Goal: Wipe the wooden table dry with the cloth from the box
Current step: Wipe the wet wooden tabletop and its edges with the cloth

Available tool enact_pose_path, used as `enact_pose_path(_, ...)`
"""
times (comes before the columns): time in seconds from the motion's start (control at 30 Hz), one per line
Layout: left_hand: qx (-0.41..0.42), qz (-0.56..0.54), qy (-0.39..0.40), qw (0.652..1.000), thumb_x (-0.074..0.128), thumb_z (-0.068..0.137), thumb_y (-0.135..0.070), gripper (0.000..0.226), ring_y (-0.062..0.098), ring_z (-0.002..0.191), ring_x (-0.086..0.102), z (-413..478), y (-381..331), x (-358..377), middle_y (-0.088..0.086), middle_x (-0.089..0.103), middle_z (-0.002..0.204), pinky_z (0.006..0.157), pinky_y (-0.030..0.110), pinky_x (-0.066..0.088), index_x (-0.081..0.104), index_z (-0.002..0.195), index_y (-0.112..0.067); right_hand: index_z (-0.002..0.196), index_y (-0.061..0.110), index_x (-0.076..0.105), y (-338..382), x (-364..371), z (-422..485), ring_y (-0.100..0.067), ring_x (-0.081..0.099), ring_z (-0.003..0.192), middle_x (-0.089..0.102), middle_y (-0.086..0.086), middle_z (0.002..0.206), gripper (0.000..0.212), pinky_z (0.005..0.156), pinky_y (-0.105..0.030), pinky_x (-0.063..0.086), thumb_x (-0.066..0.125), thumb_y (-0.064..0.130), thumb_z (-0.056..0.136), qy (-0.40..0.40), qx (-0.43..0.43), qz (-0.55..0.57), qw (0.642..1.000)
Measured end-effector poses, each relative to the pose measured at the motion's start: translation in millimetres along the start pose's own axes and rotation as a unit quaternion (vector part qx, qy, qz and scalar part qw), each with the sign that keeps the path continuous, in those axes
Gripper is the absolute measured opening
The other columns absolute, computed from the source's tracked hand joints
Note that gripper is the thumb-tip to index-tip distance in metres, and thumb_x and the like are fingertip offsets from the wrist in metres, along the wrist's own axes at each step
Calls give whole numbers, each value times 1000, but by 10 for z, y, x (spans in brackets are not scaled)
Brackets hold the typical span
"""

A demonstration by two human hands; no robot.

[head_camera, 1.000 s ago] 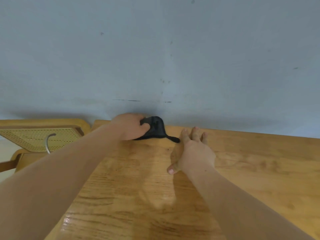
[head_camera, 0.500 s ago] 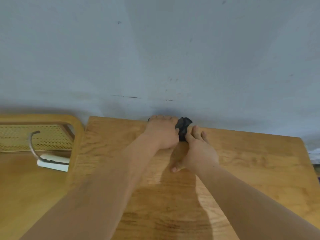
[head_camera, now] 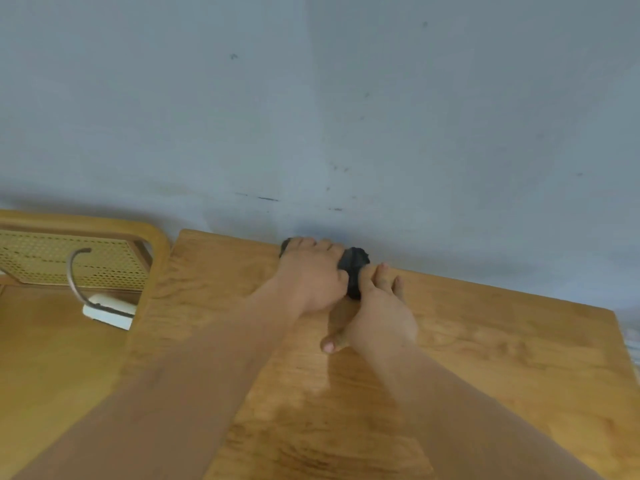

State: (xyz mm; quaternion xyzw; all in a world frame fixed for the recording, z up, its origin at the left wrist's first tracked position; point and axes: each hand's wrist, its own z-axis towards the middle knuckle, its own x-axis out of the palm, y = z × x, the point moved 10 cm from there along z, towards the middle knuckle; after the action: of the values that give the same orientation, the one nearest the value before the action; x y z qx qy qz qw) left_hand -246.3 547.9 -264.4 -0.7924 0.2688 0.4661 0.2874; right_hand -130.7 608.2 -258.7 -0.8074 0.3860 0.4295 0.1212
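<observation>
A dark bunched cloth (head_camera: pixel 354 268) lies on the wooden table (head_camera: pixel 502 358) at its far edge, against the wall. My left hand (head_camera: pixel 311 275) presses down on the cloth and covers most of it. My right hand (head_camera: pixel 381 310) rests flat on the wood just right of it, fingers spread, with the fingertips touching the cloth's right side. The box is not in view.
A grey-blue wall (head_camera: pixel 346 116) rises right behind the table. To the left stands a wooden piece with a woven cane panel (head_camera: pixel 52 261). A white power strip (head_camera: pixel 107 311) with a grey cable (head_camera: pixel 74 271) lies there. The table's right edge is near the frame's right side.
My left hand has slid the cloth to the right along the wall edge until it meets my right hand. The cloth is more bunched. The view has shifted right.
</observation>
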Motion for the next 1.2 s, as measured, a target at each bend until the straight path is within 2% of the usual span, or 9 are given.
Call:
enact_pose_path(0.1, 30, -9, 11, 999, 36, 99, -37, 55, 30, 136, 45, 74, -310, 39, 5, 49, 151, 116, 43, 30, 39, 152, -23, 162, 22, -14, -45, 4, -65, -22, -11, 158, -15, 6, 171, 160, 124, -51, 24, 94, 62, 51, -14, -44, 53, 998)
enact_pose_path(0.23, -13, -6, 75, 997, 34, 103, -44, 59, 30, 140, 42, 14, -118, 9, 5, 43, 158, 115, 41, 33, 31, 159, -26, 164, 31, 9, -581, -256, -208, -19, 30, 150, 23, 7, 168, 132, 115, -32, 35, 94, 47, 65, 29, -104, 219, 970)
enact_pose_path(0.33, -98, 19, 52, 994, 25, 101, -46, 60, 32, 140, 42, 13, -178, 19, 8, 45, 156, 119, 45, 30, 35, 156, -23, 159, 34, 26, -1448, -664, -134, -20, 39, 145, 34, 9, 163, 112, 111, -35, 41, 90, 45, 68, -7, -88, 113, 990)
enact_pose_path(0.4, -126, 28, 40, 991, 22, 101, -44, 59, 35, 139, 41, 79, -473, 52, 10, 46, 154, 120, 46, 27, 39, 153, -20, 158, 32, 29, -2005, -843, -39, -18, 35, 148, 33, 8, 163, 116, 111, -38, 43, 91, 49, 61, -32, -49, 49, 997)
enact_pose_path(0.53, -66, 14, 46, 997, 24, 101, -43, 59, 33, 139, 42, 321, -1568, 184, 9, 47, 154, 118, 45, 28, 41, 152, -19, 164, 32, 5, -2634, -756, 24, -12, -3, 158, -6, 13, 171, 130, 122, -48, 30, 89, 55, 67, -12, -31, -13, 999)
enact_pose_path(0.77, 27, 24, 42, 998, 33, 100, -39, 58, 34, 140, 38, 630, -2934, 401, 6, 43, 155, 119, 46, 23, 31, 154, -21, 164, 28, 1, -2730, -675, 184, -17, -5, 158, -10, 11, 171, 135, 121, -53, 30, 90, 52, 67, -14, -30, -11, 999)
enact_pose_path(0.9, 51, -13, 37, 998, 39, 102, -40, 62, 29, 149, 33, 557, -2616, 293, 3, 34, 165, 124, 42, 21, 25, 161, -25, 164, 27, 0, -2740, -660, 213, -19, -7, 158, -12, 10, 171, 134, 123, -54, 27, 90, 50, 68, -6, -24, -12, 1000)
enact_pose_path(1.03, -37, -20, 50, 998, 33, 103, -43, 59, 29, 146, 37, 371, -1683, 110, 6, 39, 163, 118, 41, 29, 32, 158, -25, 164, 29, 0, -2728, -674, 227, -19, -10, 158, -15, 10, 170, 133, 122, -57, 26, 93, 43, 68, 15, 1, -7, 1000)
enact_pose_path(1.2, -118, 3, 88, 989, 26, 101, -47, 52, 29, 115, 59, 389, -1079, -21, 11, 62, 135, 94, 37, 47, 59, 131, -20, 164, 33, 7, -2734, -677, 178, -15, -8, 158, -12, 14, 170, 132, 121, -56, 28, 94, 39, 65, 1, 14, 12, 1000)
